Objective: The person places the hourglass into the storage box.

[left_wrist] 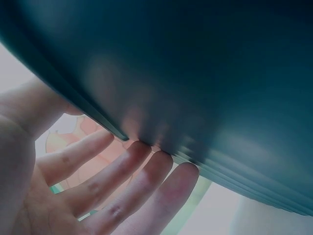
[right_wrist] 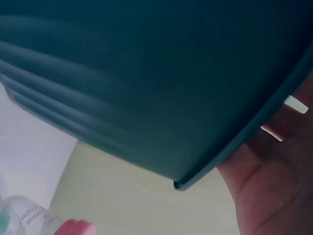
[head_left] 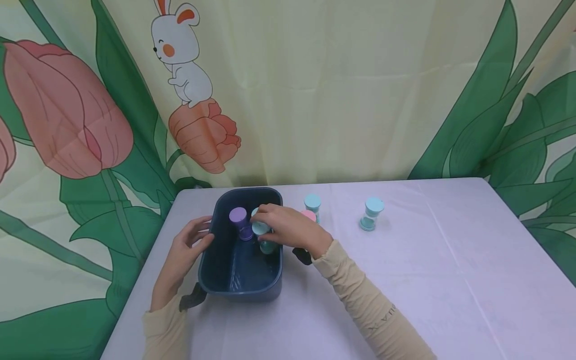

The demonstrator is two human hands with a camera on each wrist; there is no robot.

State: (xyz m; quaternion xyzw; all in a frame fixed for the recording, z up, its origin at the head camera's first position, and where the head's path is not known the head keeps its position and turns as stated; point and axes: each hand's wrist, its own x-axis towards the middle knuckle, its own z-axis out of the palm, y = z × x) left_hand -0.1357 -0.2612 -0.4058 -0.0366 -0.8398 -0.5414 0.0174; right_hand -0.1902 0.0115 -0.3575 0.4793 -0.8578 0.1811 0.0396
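Observation:
A dark blue plastic bin [head_left: 240, 294] stands on the table. My right hand [head_left: 288, 227] reaches over its right rim and grips a sand timer with a light blue cap [head_left: 261, 228], its lower end inside the bin. Just behind it, another light blue cap [head_left: 255, 212] is partly hidden by the fingers. A purple sand timer [head_left: 238, 216] stands in the bin. My left hand [head_left: 182, 255] rests at the left rim, fingertips touching the outer wall [left_wrist: 234, 161]. In the right wrist view, the bin's wall hides the held timer.
Right of the bin stands a light blue sand timer [head_left: 312, 202], with a pink cap [head_left: 309, 215] partly behind my right hand. Another light blue sand timer [head_left: 371, 213] stands farther right on the white-covered table [head_left: 405, 280]. A printed curtain [head_left: 342, 100] hangs behind the table.

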